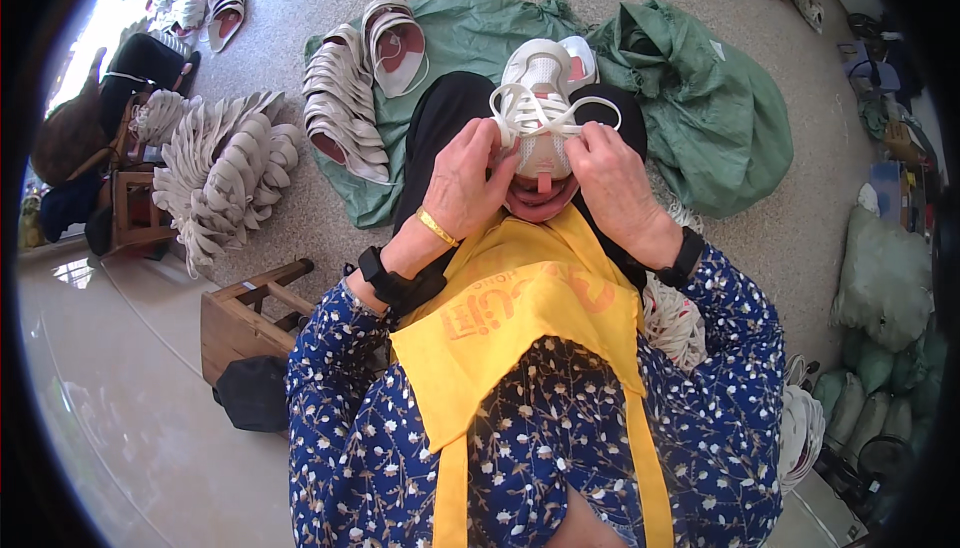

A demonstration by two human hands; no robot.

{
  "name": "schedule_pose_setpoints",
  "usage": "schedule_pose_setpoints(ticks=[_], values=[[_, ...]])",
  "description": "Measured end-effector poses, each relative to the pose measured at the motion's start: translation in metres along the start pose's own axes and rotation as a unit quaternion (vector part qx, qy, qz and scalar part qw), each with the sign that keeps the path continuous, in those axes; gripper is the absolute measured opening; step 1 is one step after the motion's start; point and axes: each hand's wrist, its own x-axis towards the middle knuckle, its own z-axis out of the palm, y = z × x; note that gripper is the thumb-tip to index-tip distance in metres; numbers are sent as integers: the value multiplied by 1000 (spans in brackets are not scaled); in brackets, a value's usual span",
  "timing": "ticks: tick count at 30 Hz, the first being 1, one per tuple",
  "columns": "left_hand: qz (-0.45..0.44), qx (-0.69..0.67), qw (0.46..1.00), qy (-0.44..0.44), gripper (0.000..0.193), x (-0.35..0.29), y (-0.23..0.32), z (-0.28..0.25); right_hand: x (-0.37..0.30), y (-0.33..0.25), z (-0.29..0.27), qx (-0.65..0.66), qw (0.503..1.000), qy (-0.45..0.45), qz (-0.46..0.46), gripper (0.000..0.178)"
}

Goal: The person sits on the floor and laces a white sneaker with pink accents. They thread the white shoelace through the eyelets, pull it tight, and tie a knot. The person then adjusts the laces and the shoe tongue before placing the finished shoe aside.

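A white sneaker (538, 66) with pink lining lies between my knees, toe away from me and its opening towards me. Its white shoelace (540, 115) crosses the tongue, with a loop standing out on each side. My left hand (466, 183) is closed at the left side of the lacing, fingertips pinching the shoelace. On the other side, my right hand (612, 176) likewise pinches the shoelace, knuckles up. Both hands rest against the sneaker's upper. Just behind its toe, part of another white shoe (579, 56) shows.
Green sacking (455, 23) covers the floor ahead, with a bulky green sack (700, 113) at the right. Nested shoe uppers (340, 98) lie on the sacking. A larger pile of uppers (225, 163) and a wooden stool (250, 313) are at my left.
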Motion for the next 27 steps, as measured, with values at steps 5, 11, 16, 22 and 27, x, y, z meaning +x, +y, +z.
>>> schedule_pose_setpoints(ticks=[5,11,16,22,27], values=[[33,51,998,10,15,-2,-6,2,7,1,-1,-33,999,4,-25,10],[33,39,998,21,13,0,-9,8,5,16,13,41,996,60,-52,13],[14,26,1000,11,15,-1,-12,8,-1,-9,0,208,972,78,-73,13],[8,19,1000,21,17,-2,-13,8,-6,-31,-7,394,917,46,-47,14],[14,10,999,28,16,-3,-13,7,9,-31,1,361,929,68,32,13]])
